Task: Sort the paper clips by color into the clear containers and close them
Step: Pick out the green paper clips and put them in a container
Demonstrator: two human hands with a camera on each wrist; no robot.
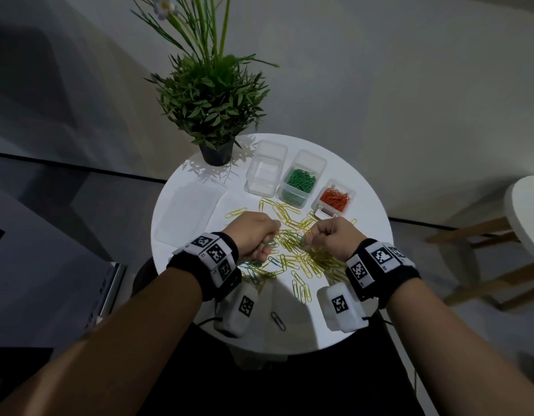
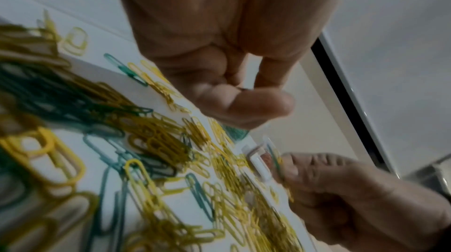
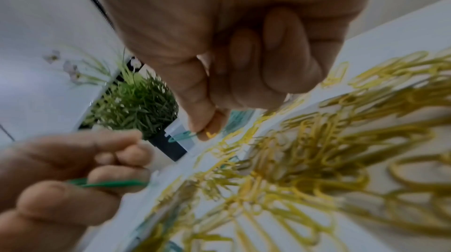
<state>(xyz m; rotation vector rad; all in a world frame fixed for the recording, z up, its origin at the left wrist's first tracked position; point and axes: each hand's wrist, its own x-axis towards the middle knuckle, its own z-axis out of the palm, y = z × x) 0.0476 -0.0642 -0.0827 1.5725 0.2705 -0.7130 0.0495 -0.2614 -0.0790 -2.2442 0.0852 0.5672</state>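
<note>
I see my left hand (image 1: pixel 253 235) and right hand (image 1: pixel 334 237) both curled over the heap of yellow paper clips (image 1: pixel 301 253) on the round white table (image 1: pixel 361 295). In the right wrist view the left fingers pinch a green clip (image 3: pixel 109 184), and my right thumb and forefinger pinch a teal clip (image 3: pixel 182 135). Beyond the heap stand three open clear containers: an empty one (image 1: pixel 264 171), one with green clips (image 1: pixel 300 180), one with orange clips (image 1: pixel 334 198). A clear lid (image 1: pixel 189 214) lies left of the heap, below the potted plant (image 1: pixel 211 106).

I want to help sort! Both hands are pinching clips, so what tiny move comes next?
Probably carry the green clip in the left hand to the container of green clips; it stands open, and the right hand pinches a teal-looking clip.
</note>
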